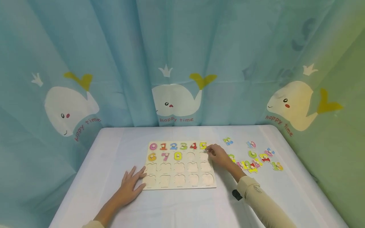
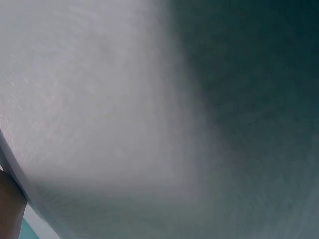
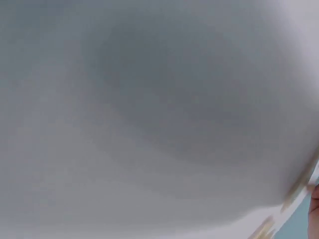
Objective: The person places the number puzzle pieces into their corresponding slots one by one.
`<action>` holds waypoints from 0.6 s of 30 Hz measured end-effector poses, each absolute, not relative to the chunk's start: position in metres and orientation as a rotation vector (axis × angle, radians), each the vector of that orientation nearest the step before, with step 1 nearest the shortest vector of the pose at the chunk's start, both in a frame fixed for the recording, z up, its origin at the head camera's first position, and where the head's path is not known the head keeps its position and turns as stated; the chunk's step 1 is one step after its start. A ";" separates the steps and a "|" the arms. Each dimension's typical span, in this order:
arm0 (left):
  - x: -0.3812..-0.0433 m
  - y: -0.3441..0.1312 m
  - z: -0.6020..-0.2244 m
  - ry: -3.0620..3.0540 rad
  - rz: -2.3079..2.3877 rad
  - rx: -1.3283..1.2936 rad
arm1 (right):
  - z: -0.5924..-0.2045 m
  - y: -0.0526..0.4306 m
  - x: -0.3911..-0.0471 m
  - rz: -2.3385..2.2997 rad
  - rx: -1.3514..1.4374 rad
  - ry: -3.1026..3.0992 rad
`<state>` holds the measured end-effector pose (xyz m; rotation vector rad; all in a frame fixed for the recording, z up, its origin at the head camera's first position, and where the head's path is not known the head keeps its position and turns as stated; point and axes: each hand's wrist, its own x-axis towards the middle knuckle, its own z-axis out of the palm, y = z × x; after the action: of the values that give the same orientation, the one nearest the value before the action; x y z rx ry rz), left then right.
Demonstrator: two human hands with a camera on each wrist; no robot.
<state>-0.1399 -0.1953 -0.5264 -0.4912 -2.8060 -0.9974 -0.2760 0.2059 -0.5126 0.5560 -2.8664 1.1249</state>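
A light wooden number puzzle board (image 1: 179,161) lies flat on the table, with coloured pieces 0 to 8 in its top two rows and bare recesses below. My left hand (image 1: 131,186) has its fingers spread, fingertips at the board's left edge. Over the upper right corner bends my right hand (image 1: 217,155), its fingertips right at the right side of the yellow 5 piece (image 1: 202,145). I cannot tell whether they pinch it. The left wrist view shows mostly blurred pale cloth, the right wrist view a blurred grey surface with a bit of the hand at the edge.
Loose number pieces (image 1: 252,154) with small knobs lie scattered on the white table (image 1: 122,148), right of the board, some overlapping. My right forearm passes in front of some of them. A black object (image 1: 237,194) shows beside the right sleeve. Behind the table hangs a blue whale-print curtain (image 1: 125,63).
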 end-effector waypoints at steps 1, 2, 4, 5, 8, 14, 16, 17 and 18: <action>-0.139 -0.195 -0.526 -2.810 -0.994 -0.486 | -0.511 0.213 -0.276 1.111 0.539 -2.874; -0.139 -0.195 -0.527 -2.815 -0.993 -0.479 | -0.510 0.220 -0.276 1.094 0.519 -2.879; -0.138 -0.196 -0.527 -2.820 -0.997 -0.470 | -0.509 0.235 -0.276 1.069 0.481 -2.881; -0.137 -0.196 -0.527 -2.819 -0.997 -0.472 | -0.509 0.243 -0.277 1.060 0.467 -2.876; -0.136 -0.196 -0.530 -2.815 -1.007 -0.476 | -0.509 0.269 -0.278 1.011 0.404 -2.863; -0.137 -0.195 -0.533 -2.788 -1.008 -0.495 | -0.504 0.320 -0.276 0.969 0.148 -2.896; -0.137 -0.194 -0.533 -2.781 -1.008 -0.499 | -0.501 0.335 -0.275 0.989 0.084 -2.898; -0.137 -0.194 -0.534 -2.780 -1.011 -0.498 | -0.500 0.343 -0.274 1.001 0.054 -2.897; -0.138 -0.194 -0.534 -2.785 -1.016 -0.496 | -0.499 0.349 -0.272 1.013 0.033 -2.895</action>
<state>-0.1378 -0.1939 -0.5339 -0.4955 -2.7852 -1.0155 -0.2719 0.3493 -0.4989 0.0331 -2.8950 1.0128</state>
